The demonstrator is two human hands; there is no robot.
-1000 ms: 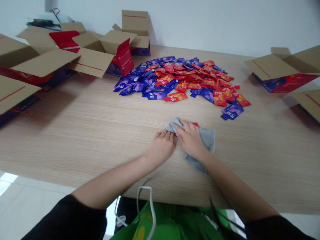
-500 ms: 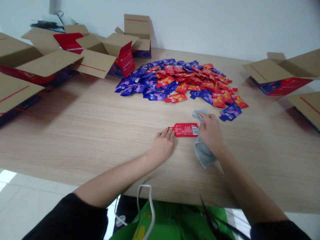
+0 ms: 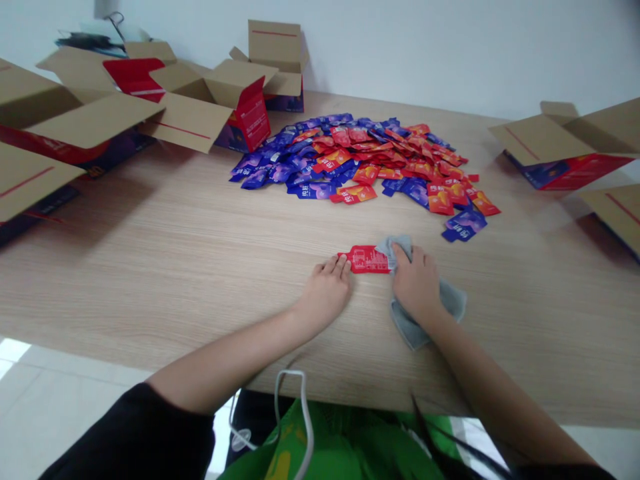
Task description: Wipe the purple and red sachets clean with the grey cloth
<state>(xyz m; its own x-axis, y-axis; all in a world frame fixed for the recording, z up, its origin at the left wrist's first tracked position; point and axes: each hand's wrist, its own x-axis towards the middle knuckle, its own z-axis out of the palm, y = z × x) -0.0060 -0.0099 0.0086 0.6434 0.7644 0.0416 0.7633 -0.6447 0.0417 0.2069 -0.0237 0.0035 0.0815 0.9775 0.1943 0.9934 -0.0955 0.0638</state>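
Note:
A single red sachet lies flat on the wooden table, its printed side up and its narrow neck to the left. The fingertips of my left hand press down on that neck, fingers close together. My right hand is closed around a grey cloth. A bunched part of the cloth rests on the sachet's right end and hides it, while the rest trails out under my wrist. Behind my hands lies a heap of purple sachets and red-orange sachets.
Open cardboard boxes crowd the left side, among them a red and purple box beside the heap. Another box stands at the right, with part of one more box nearer me. A white wall borders the table's back.
My right hand has brought the bunched cloth down and left onto the sachet's right end; before, it was just beyond that end. My left hand stays on the neck.

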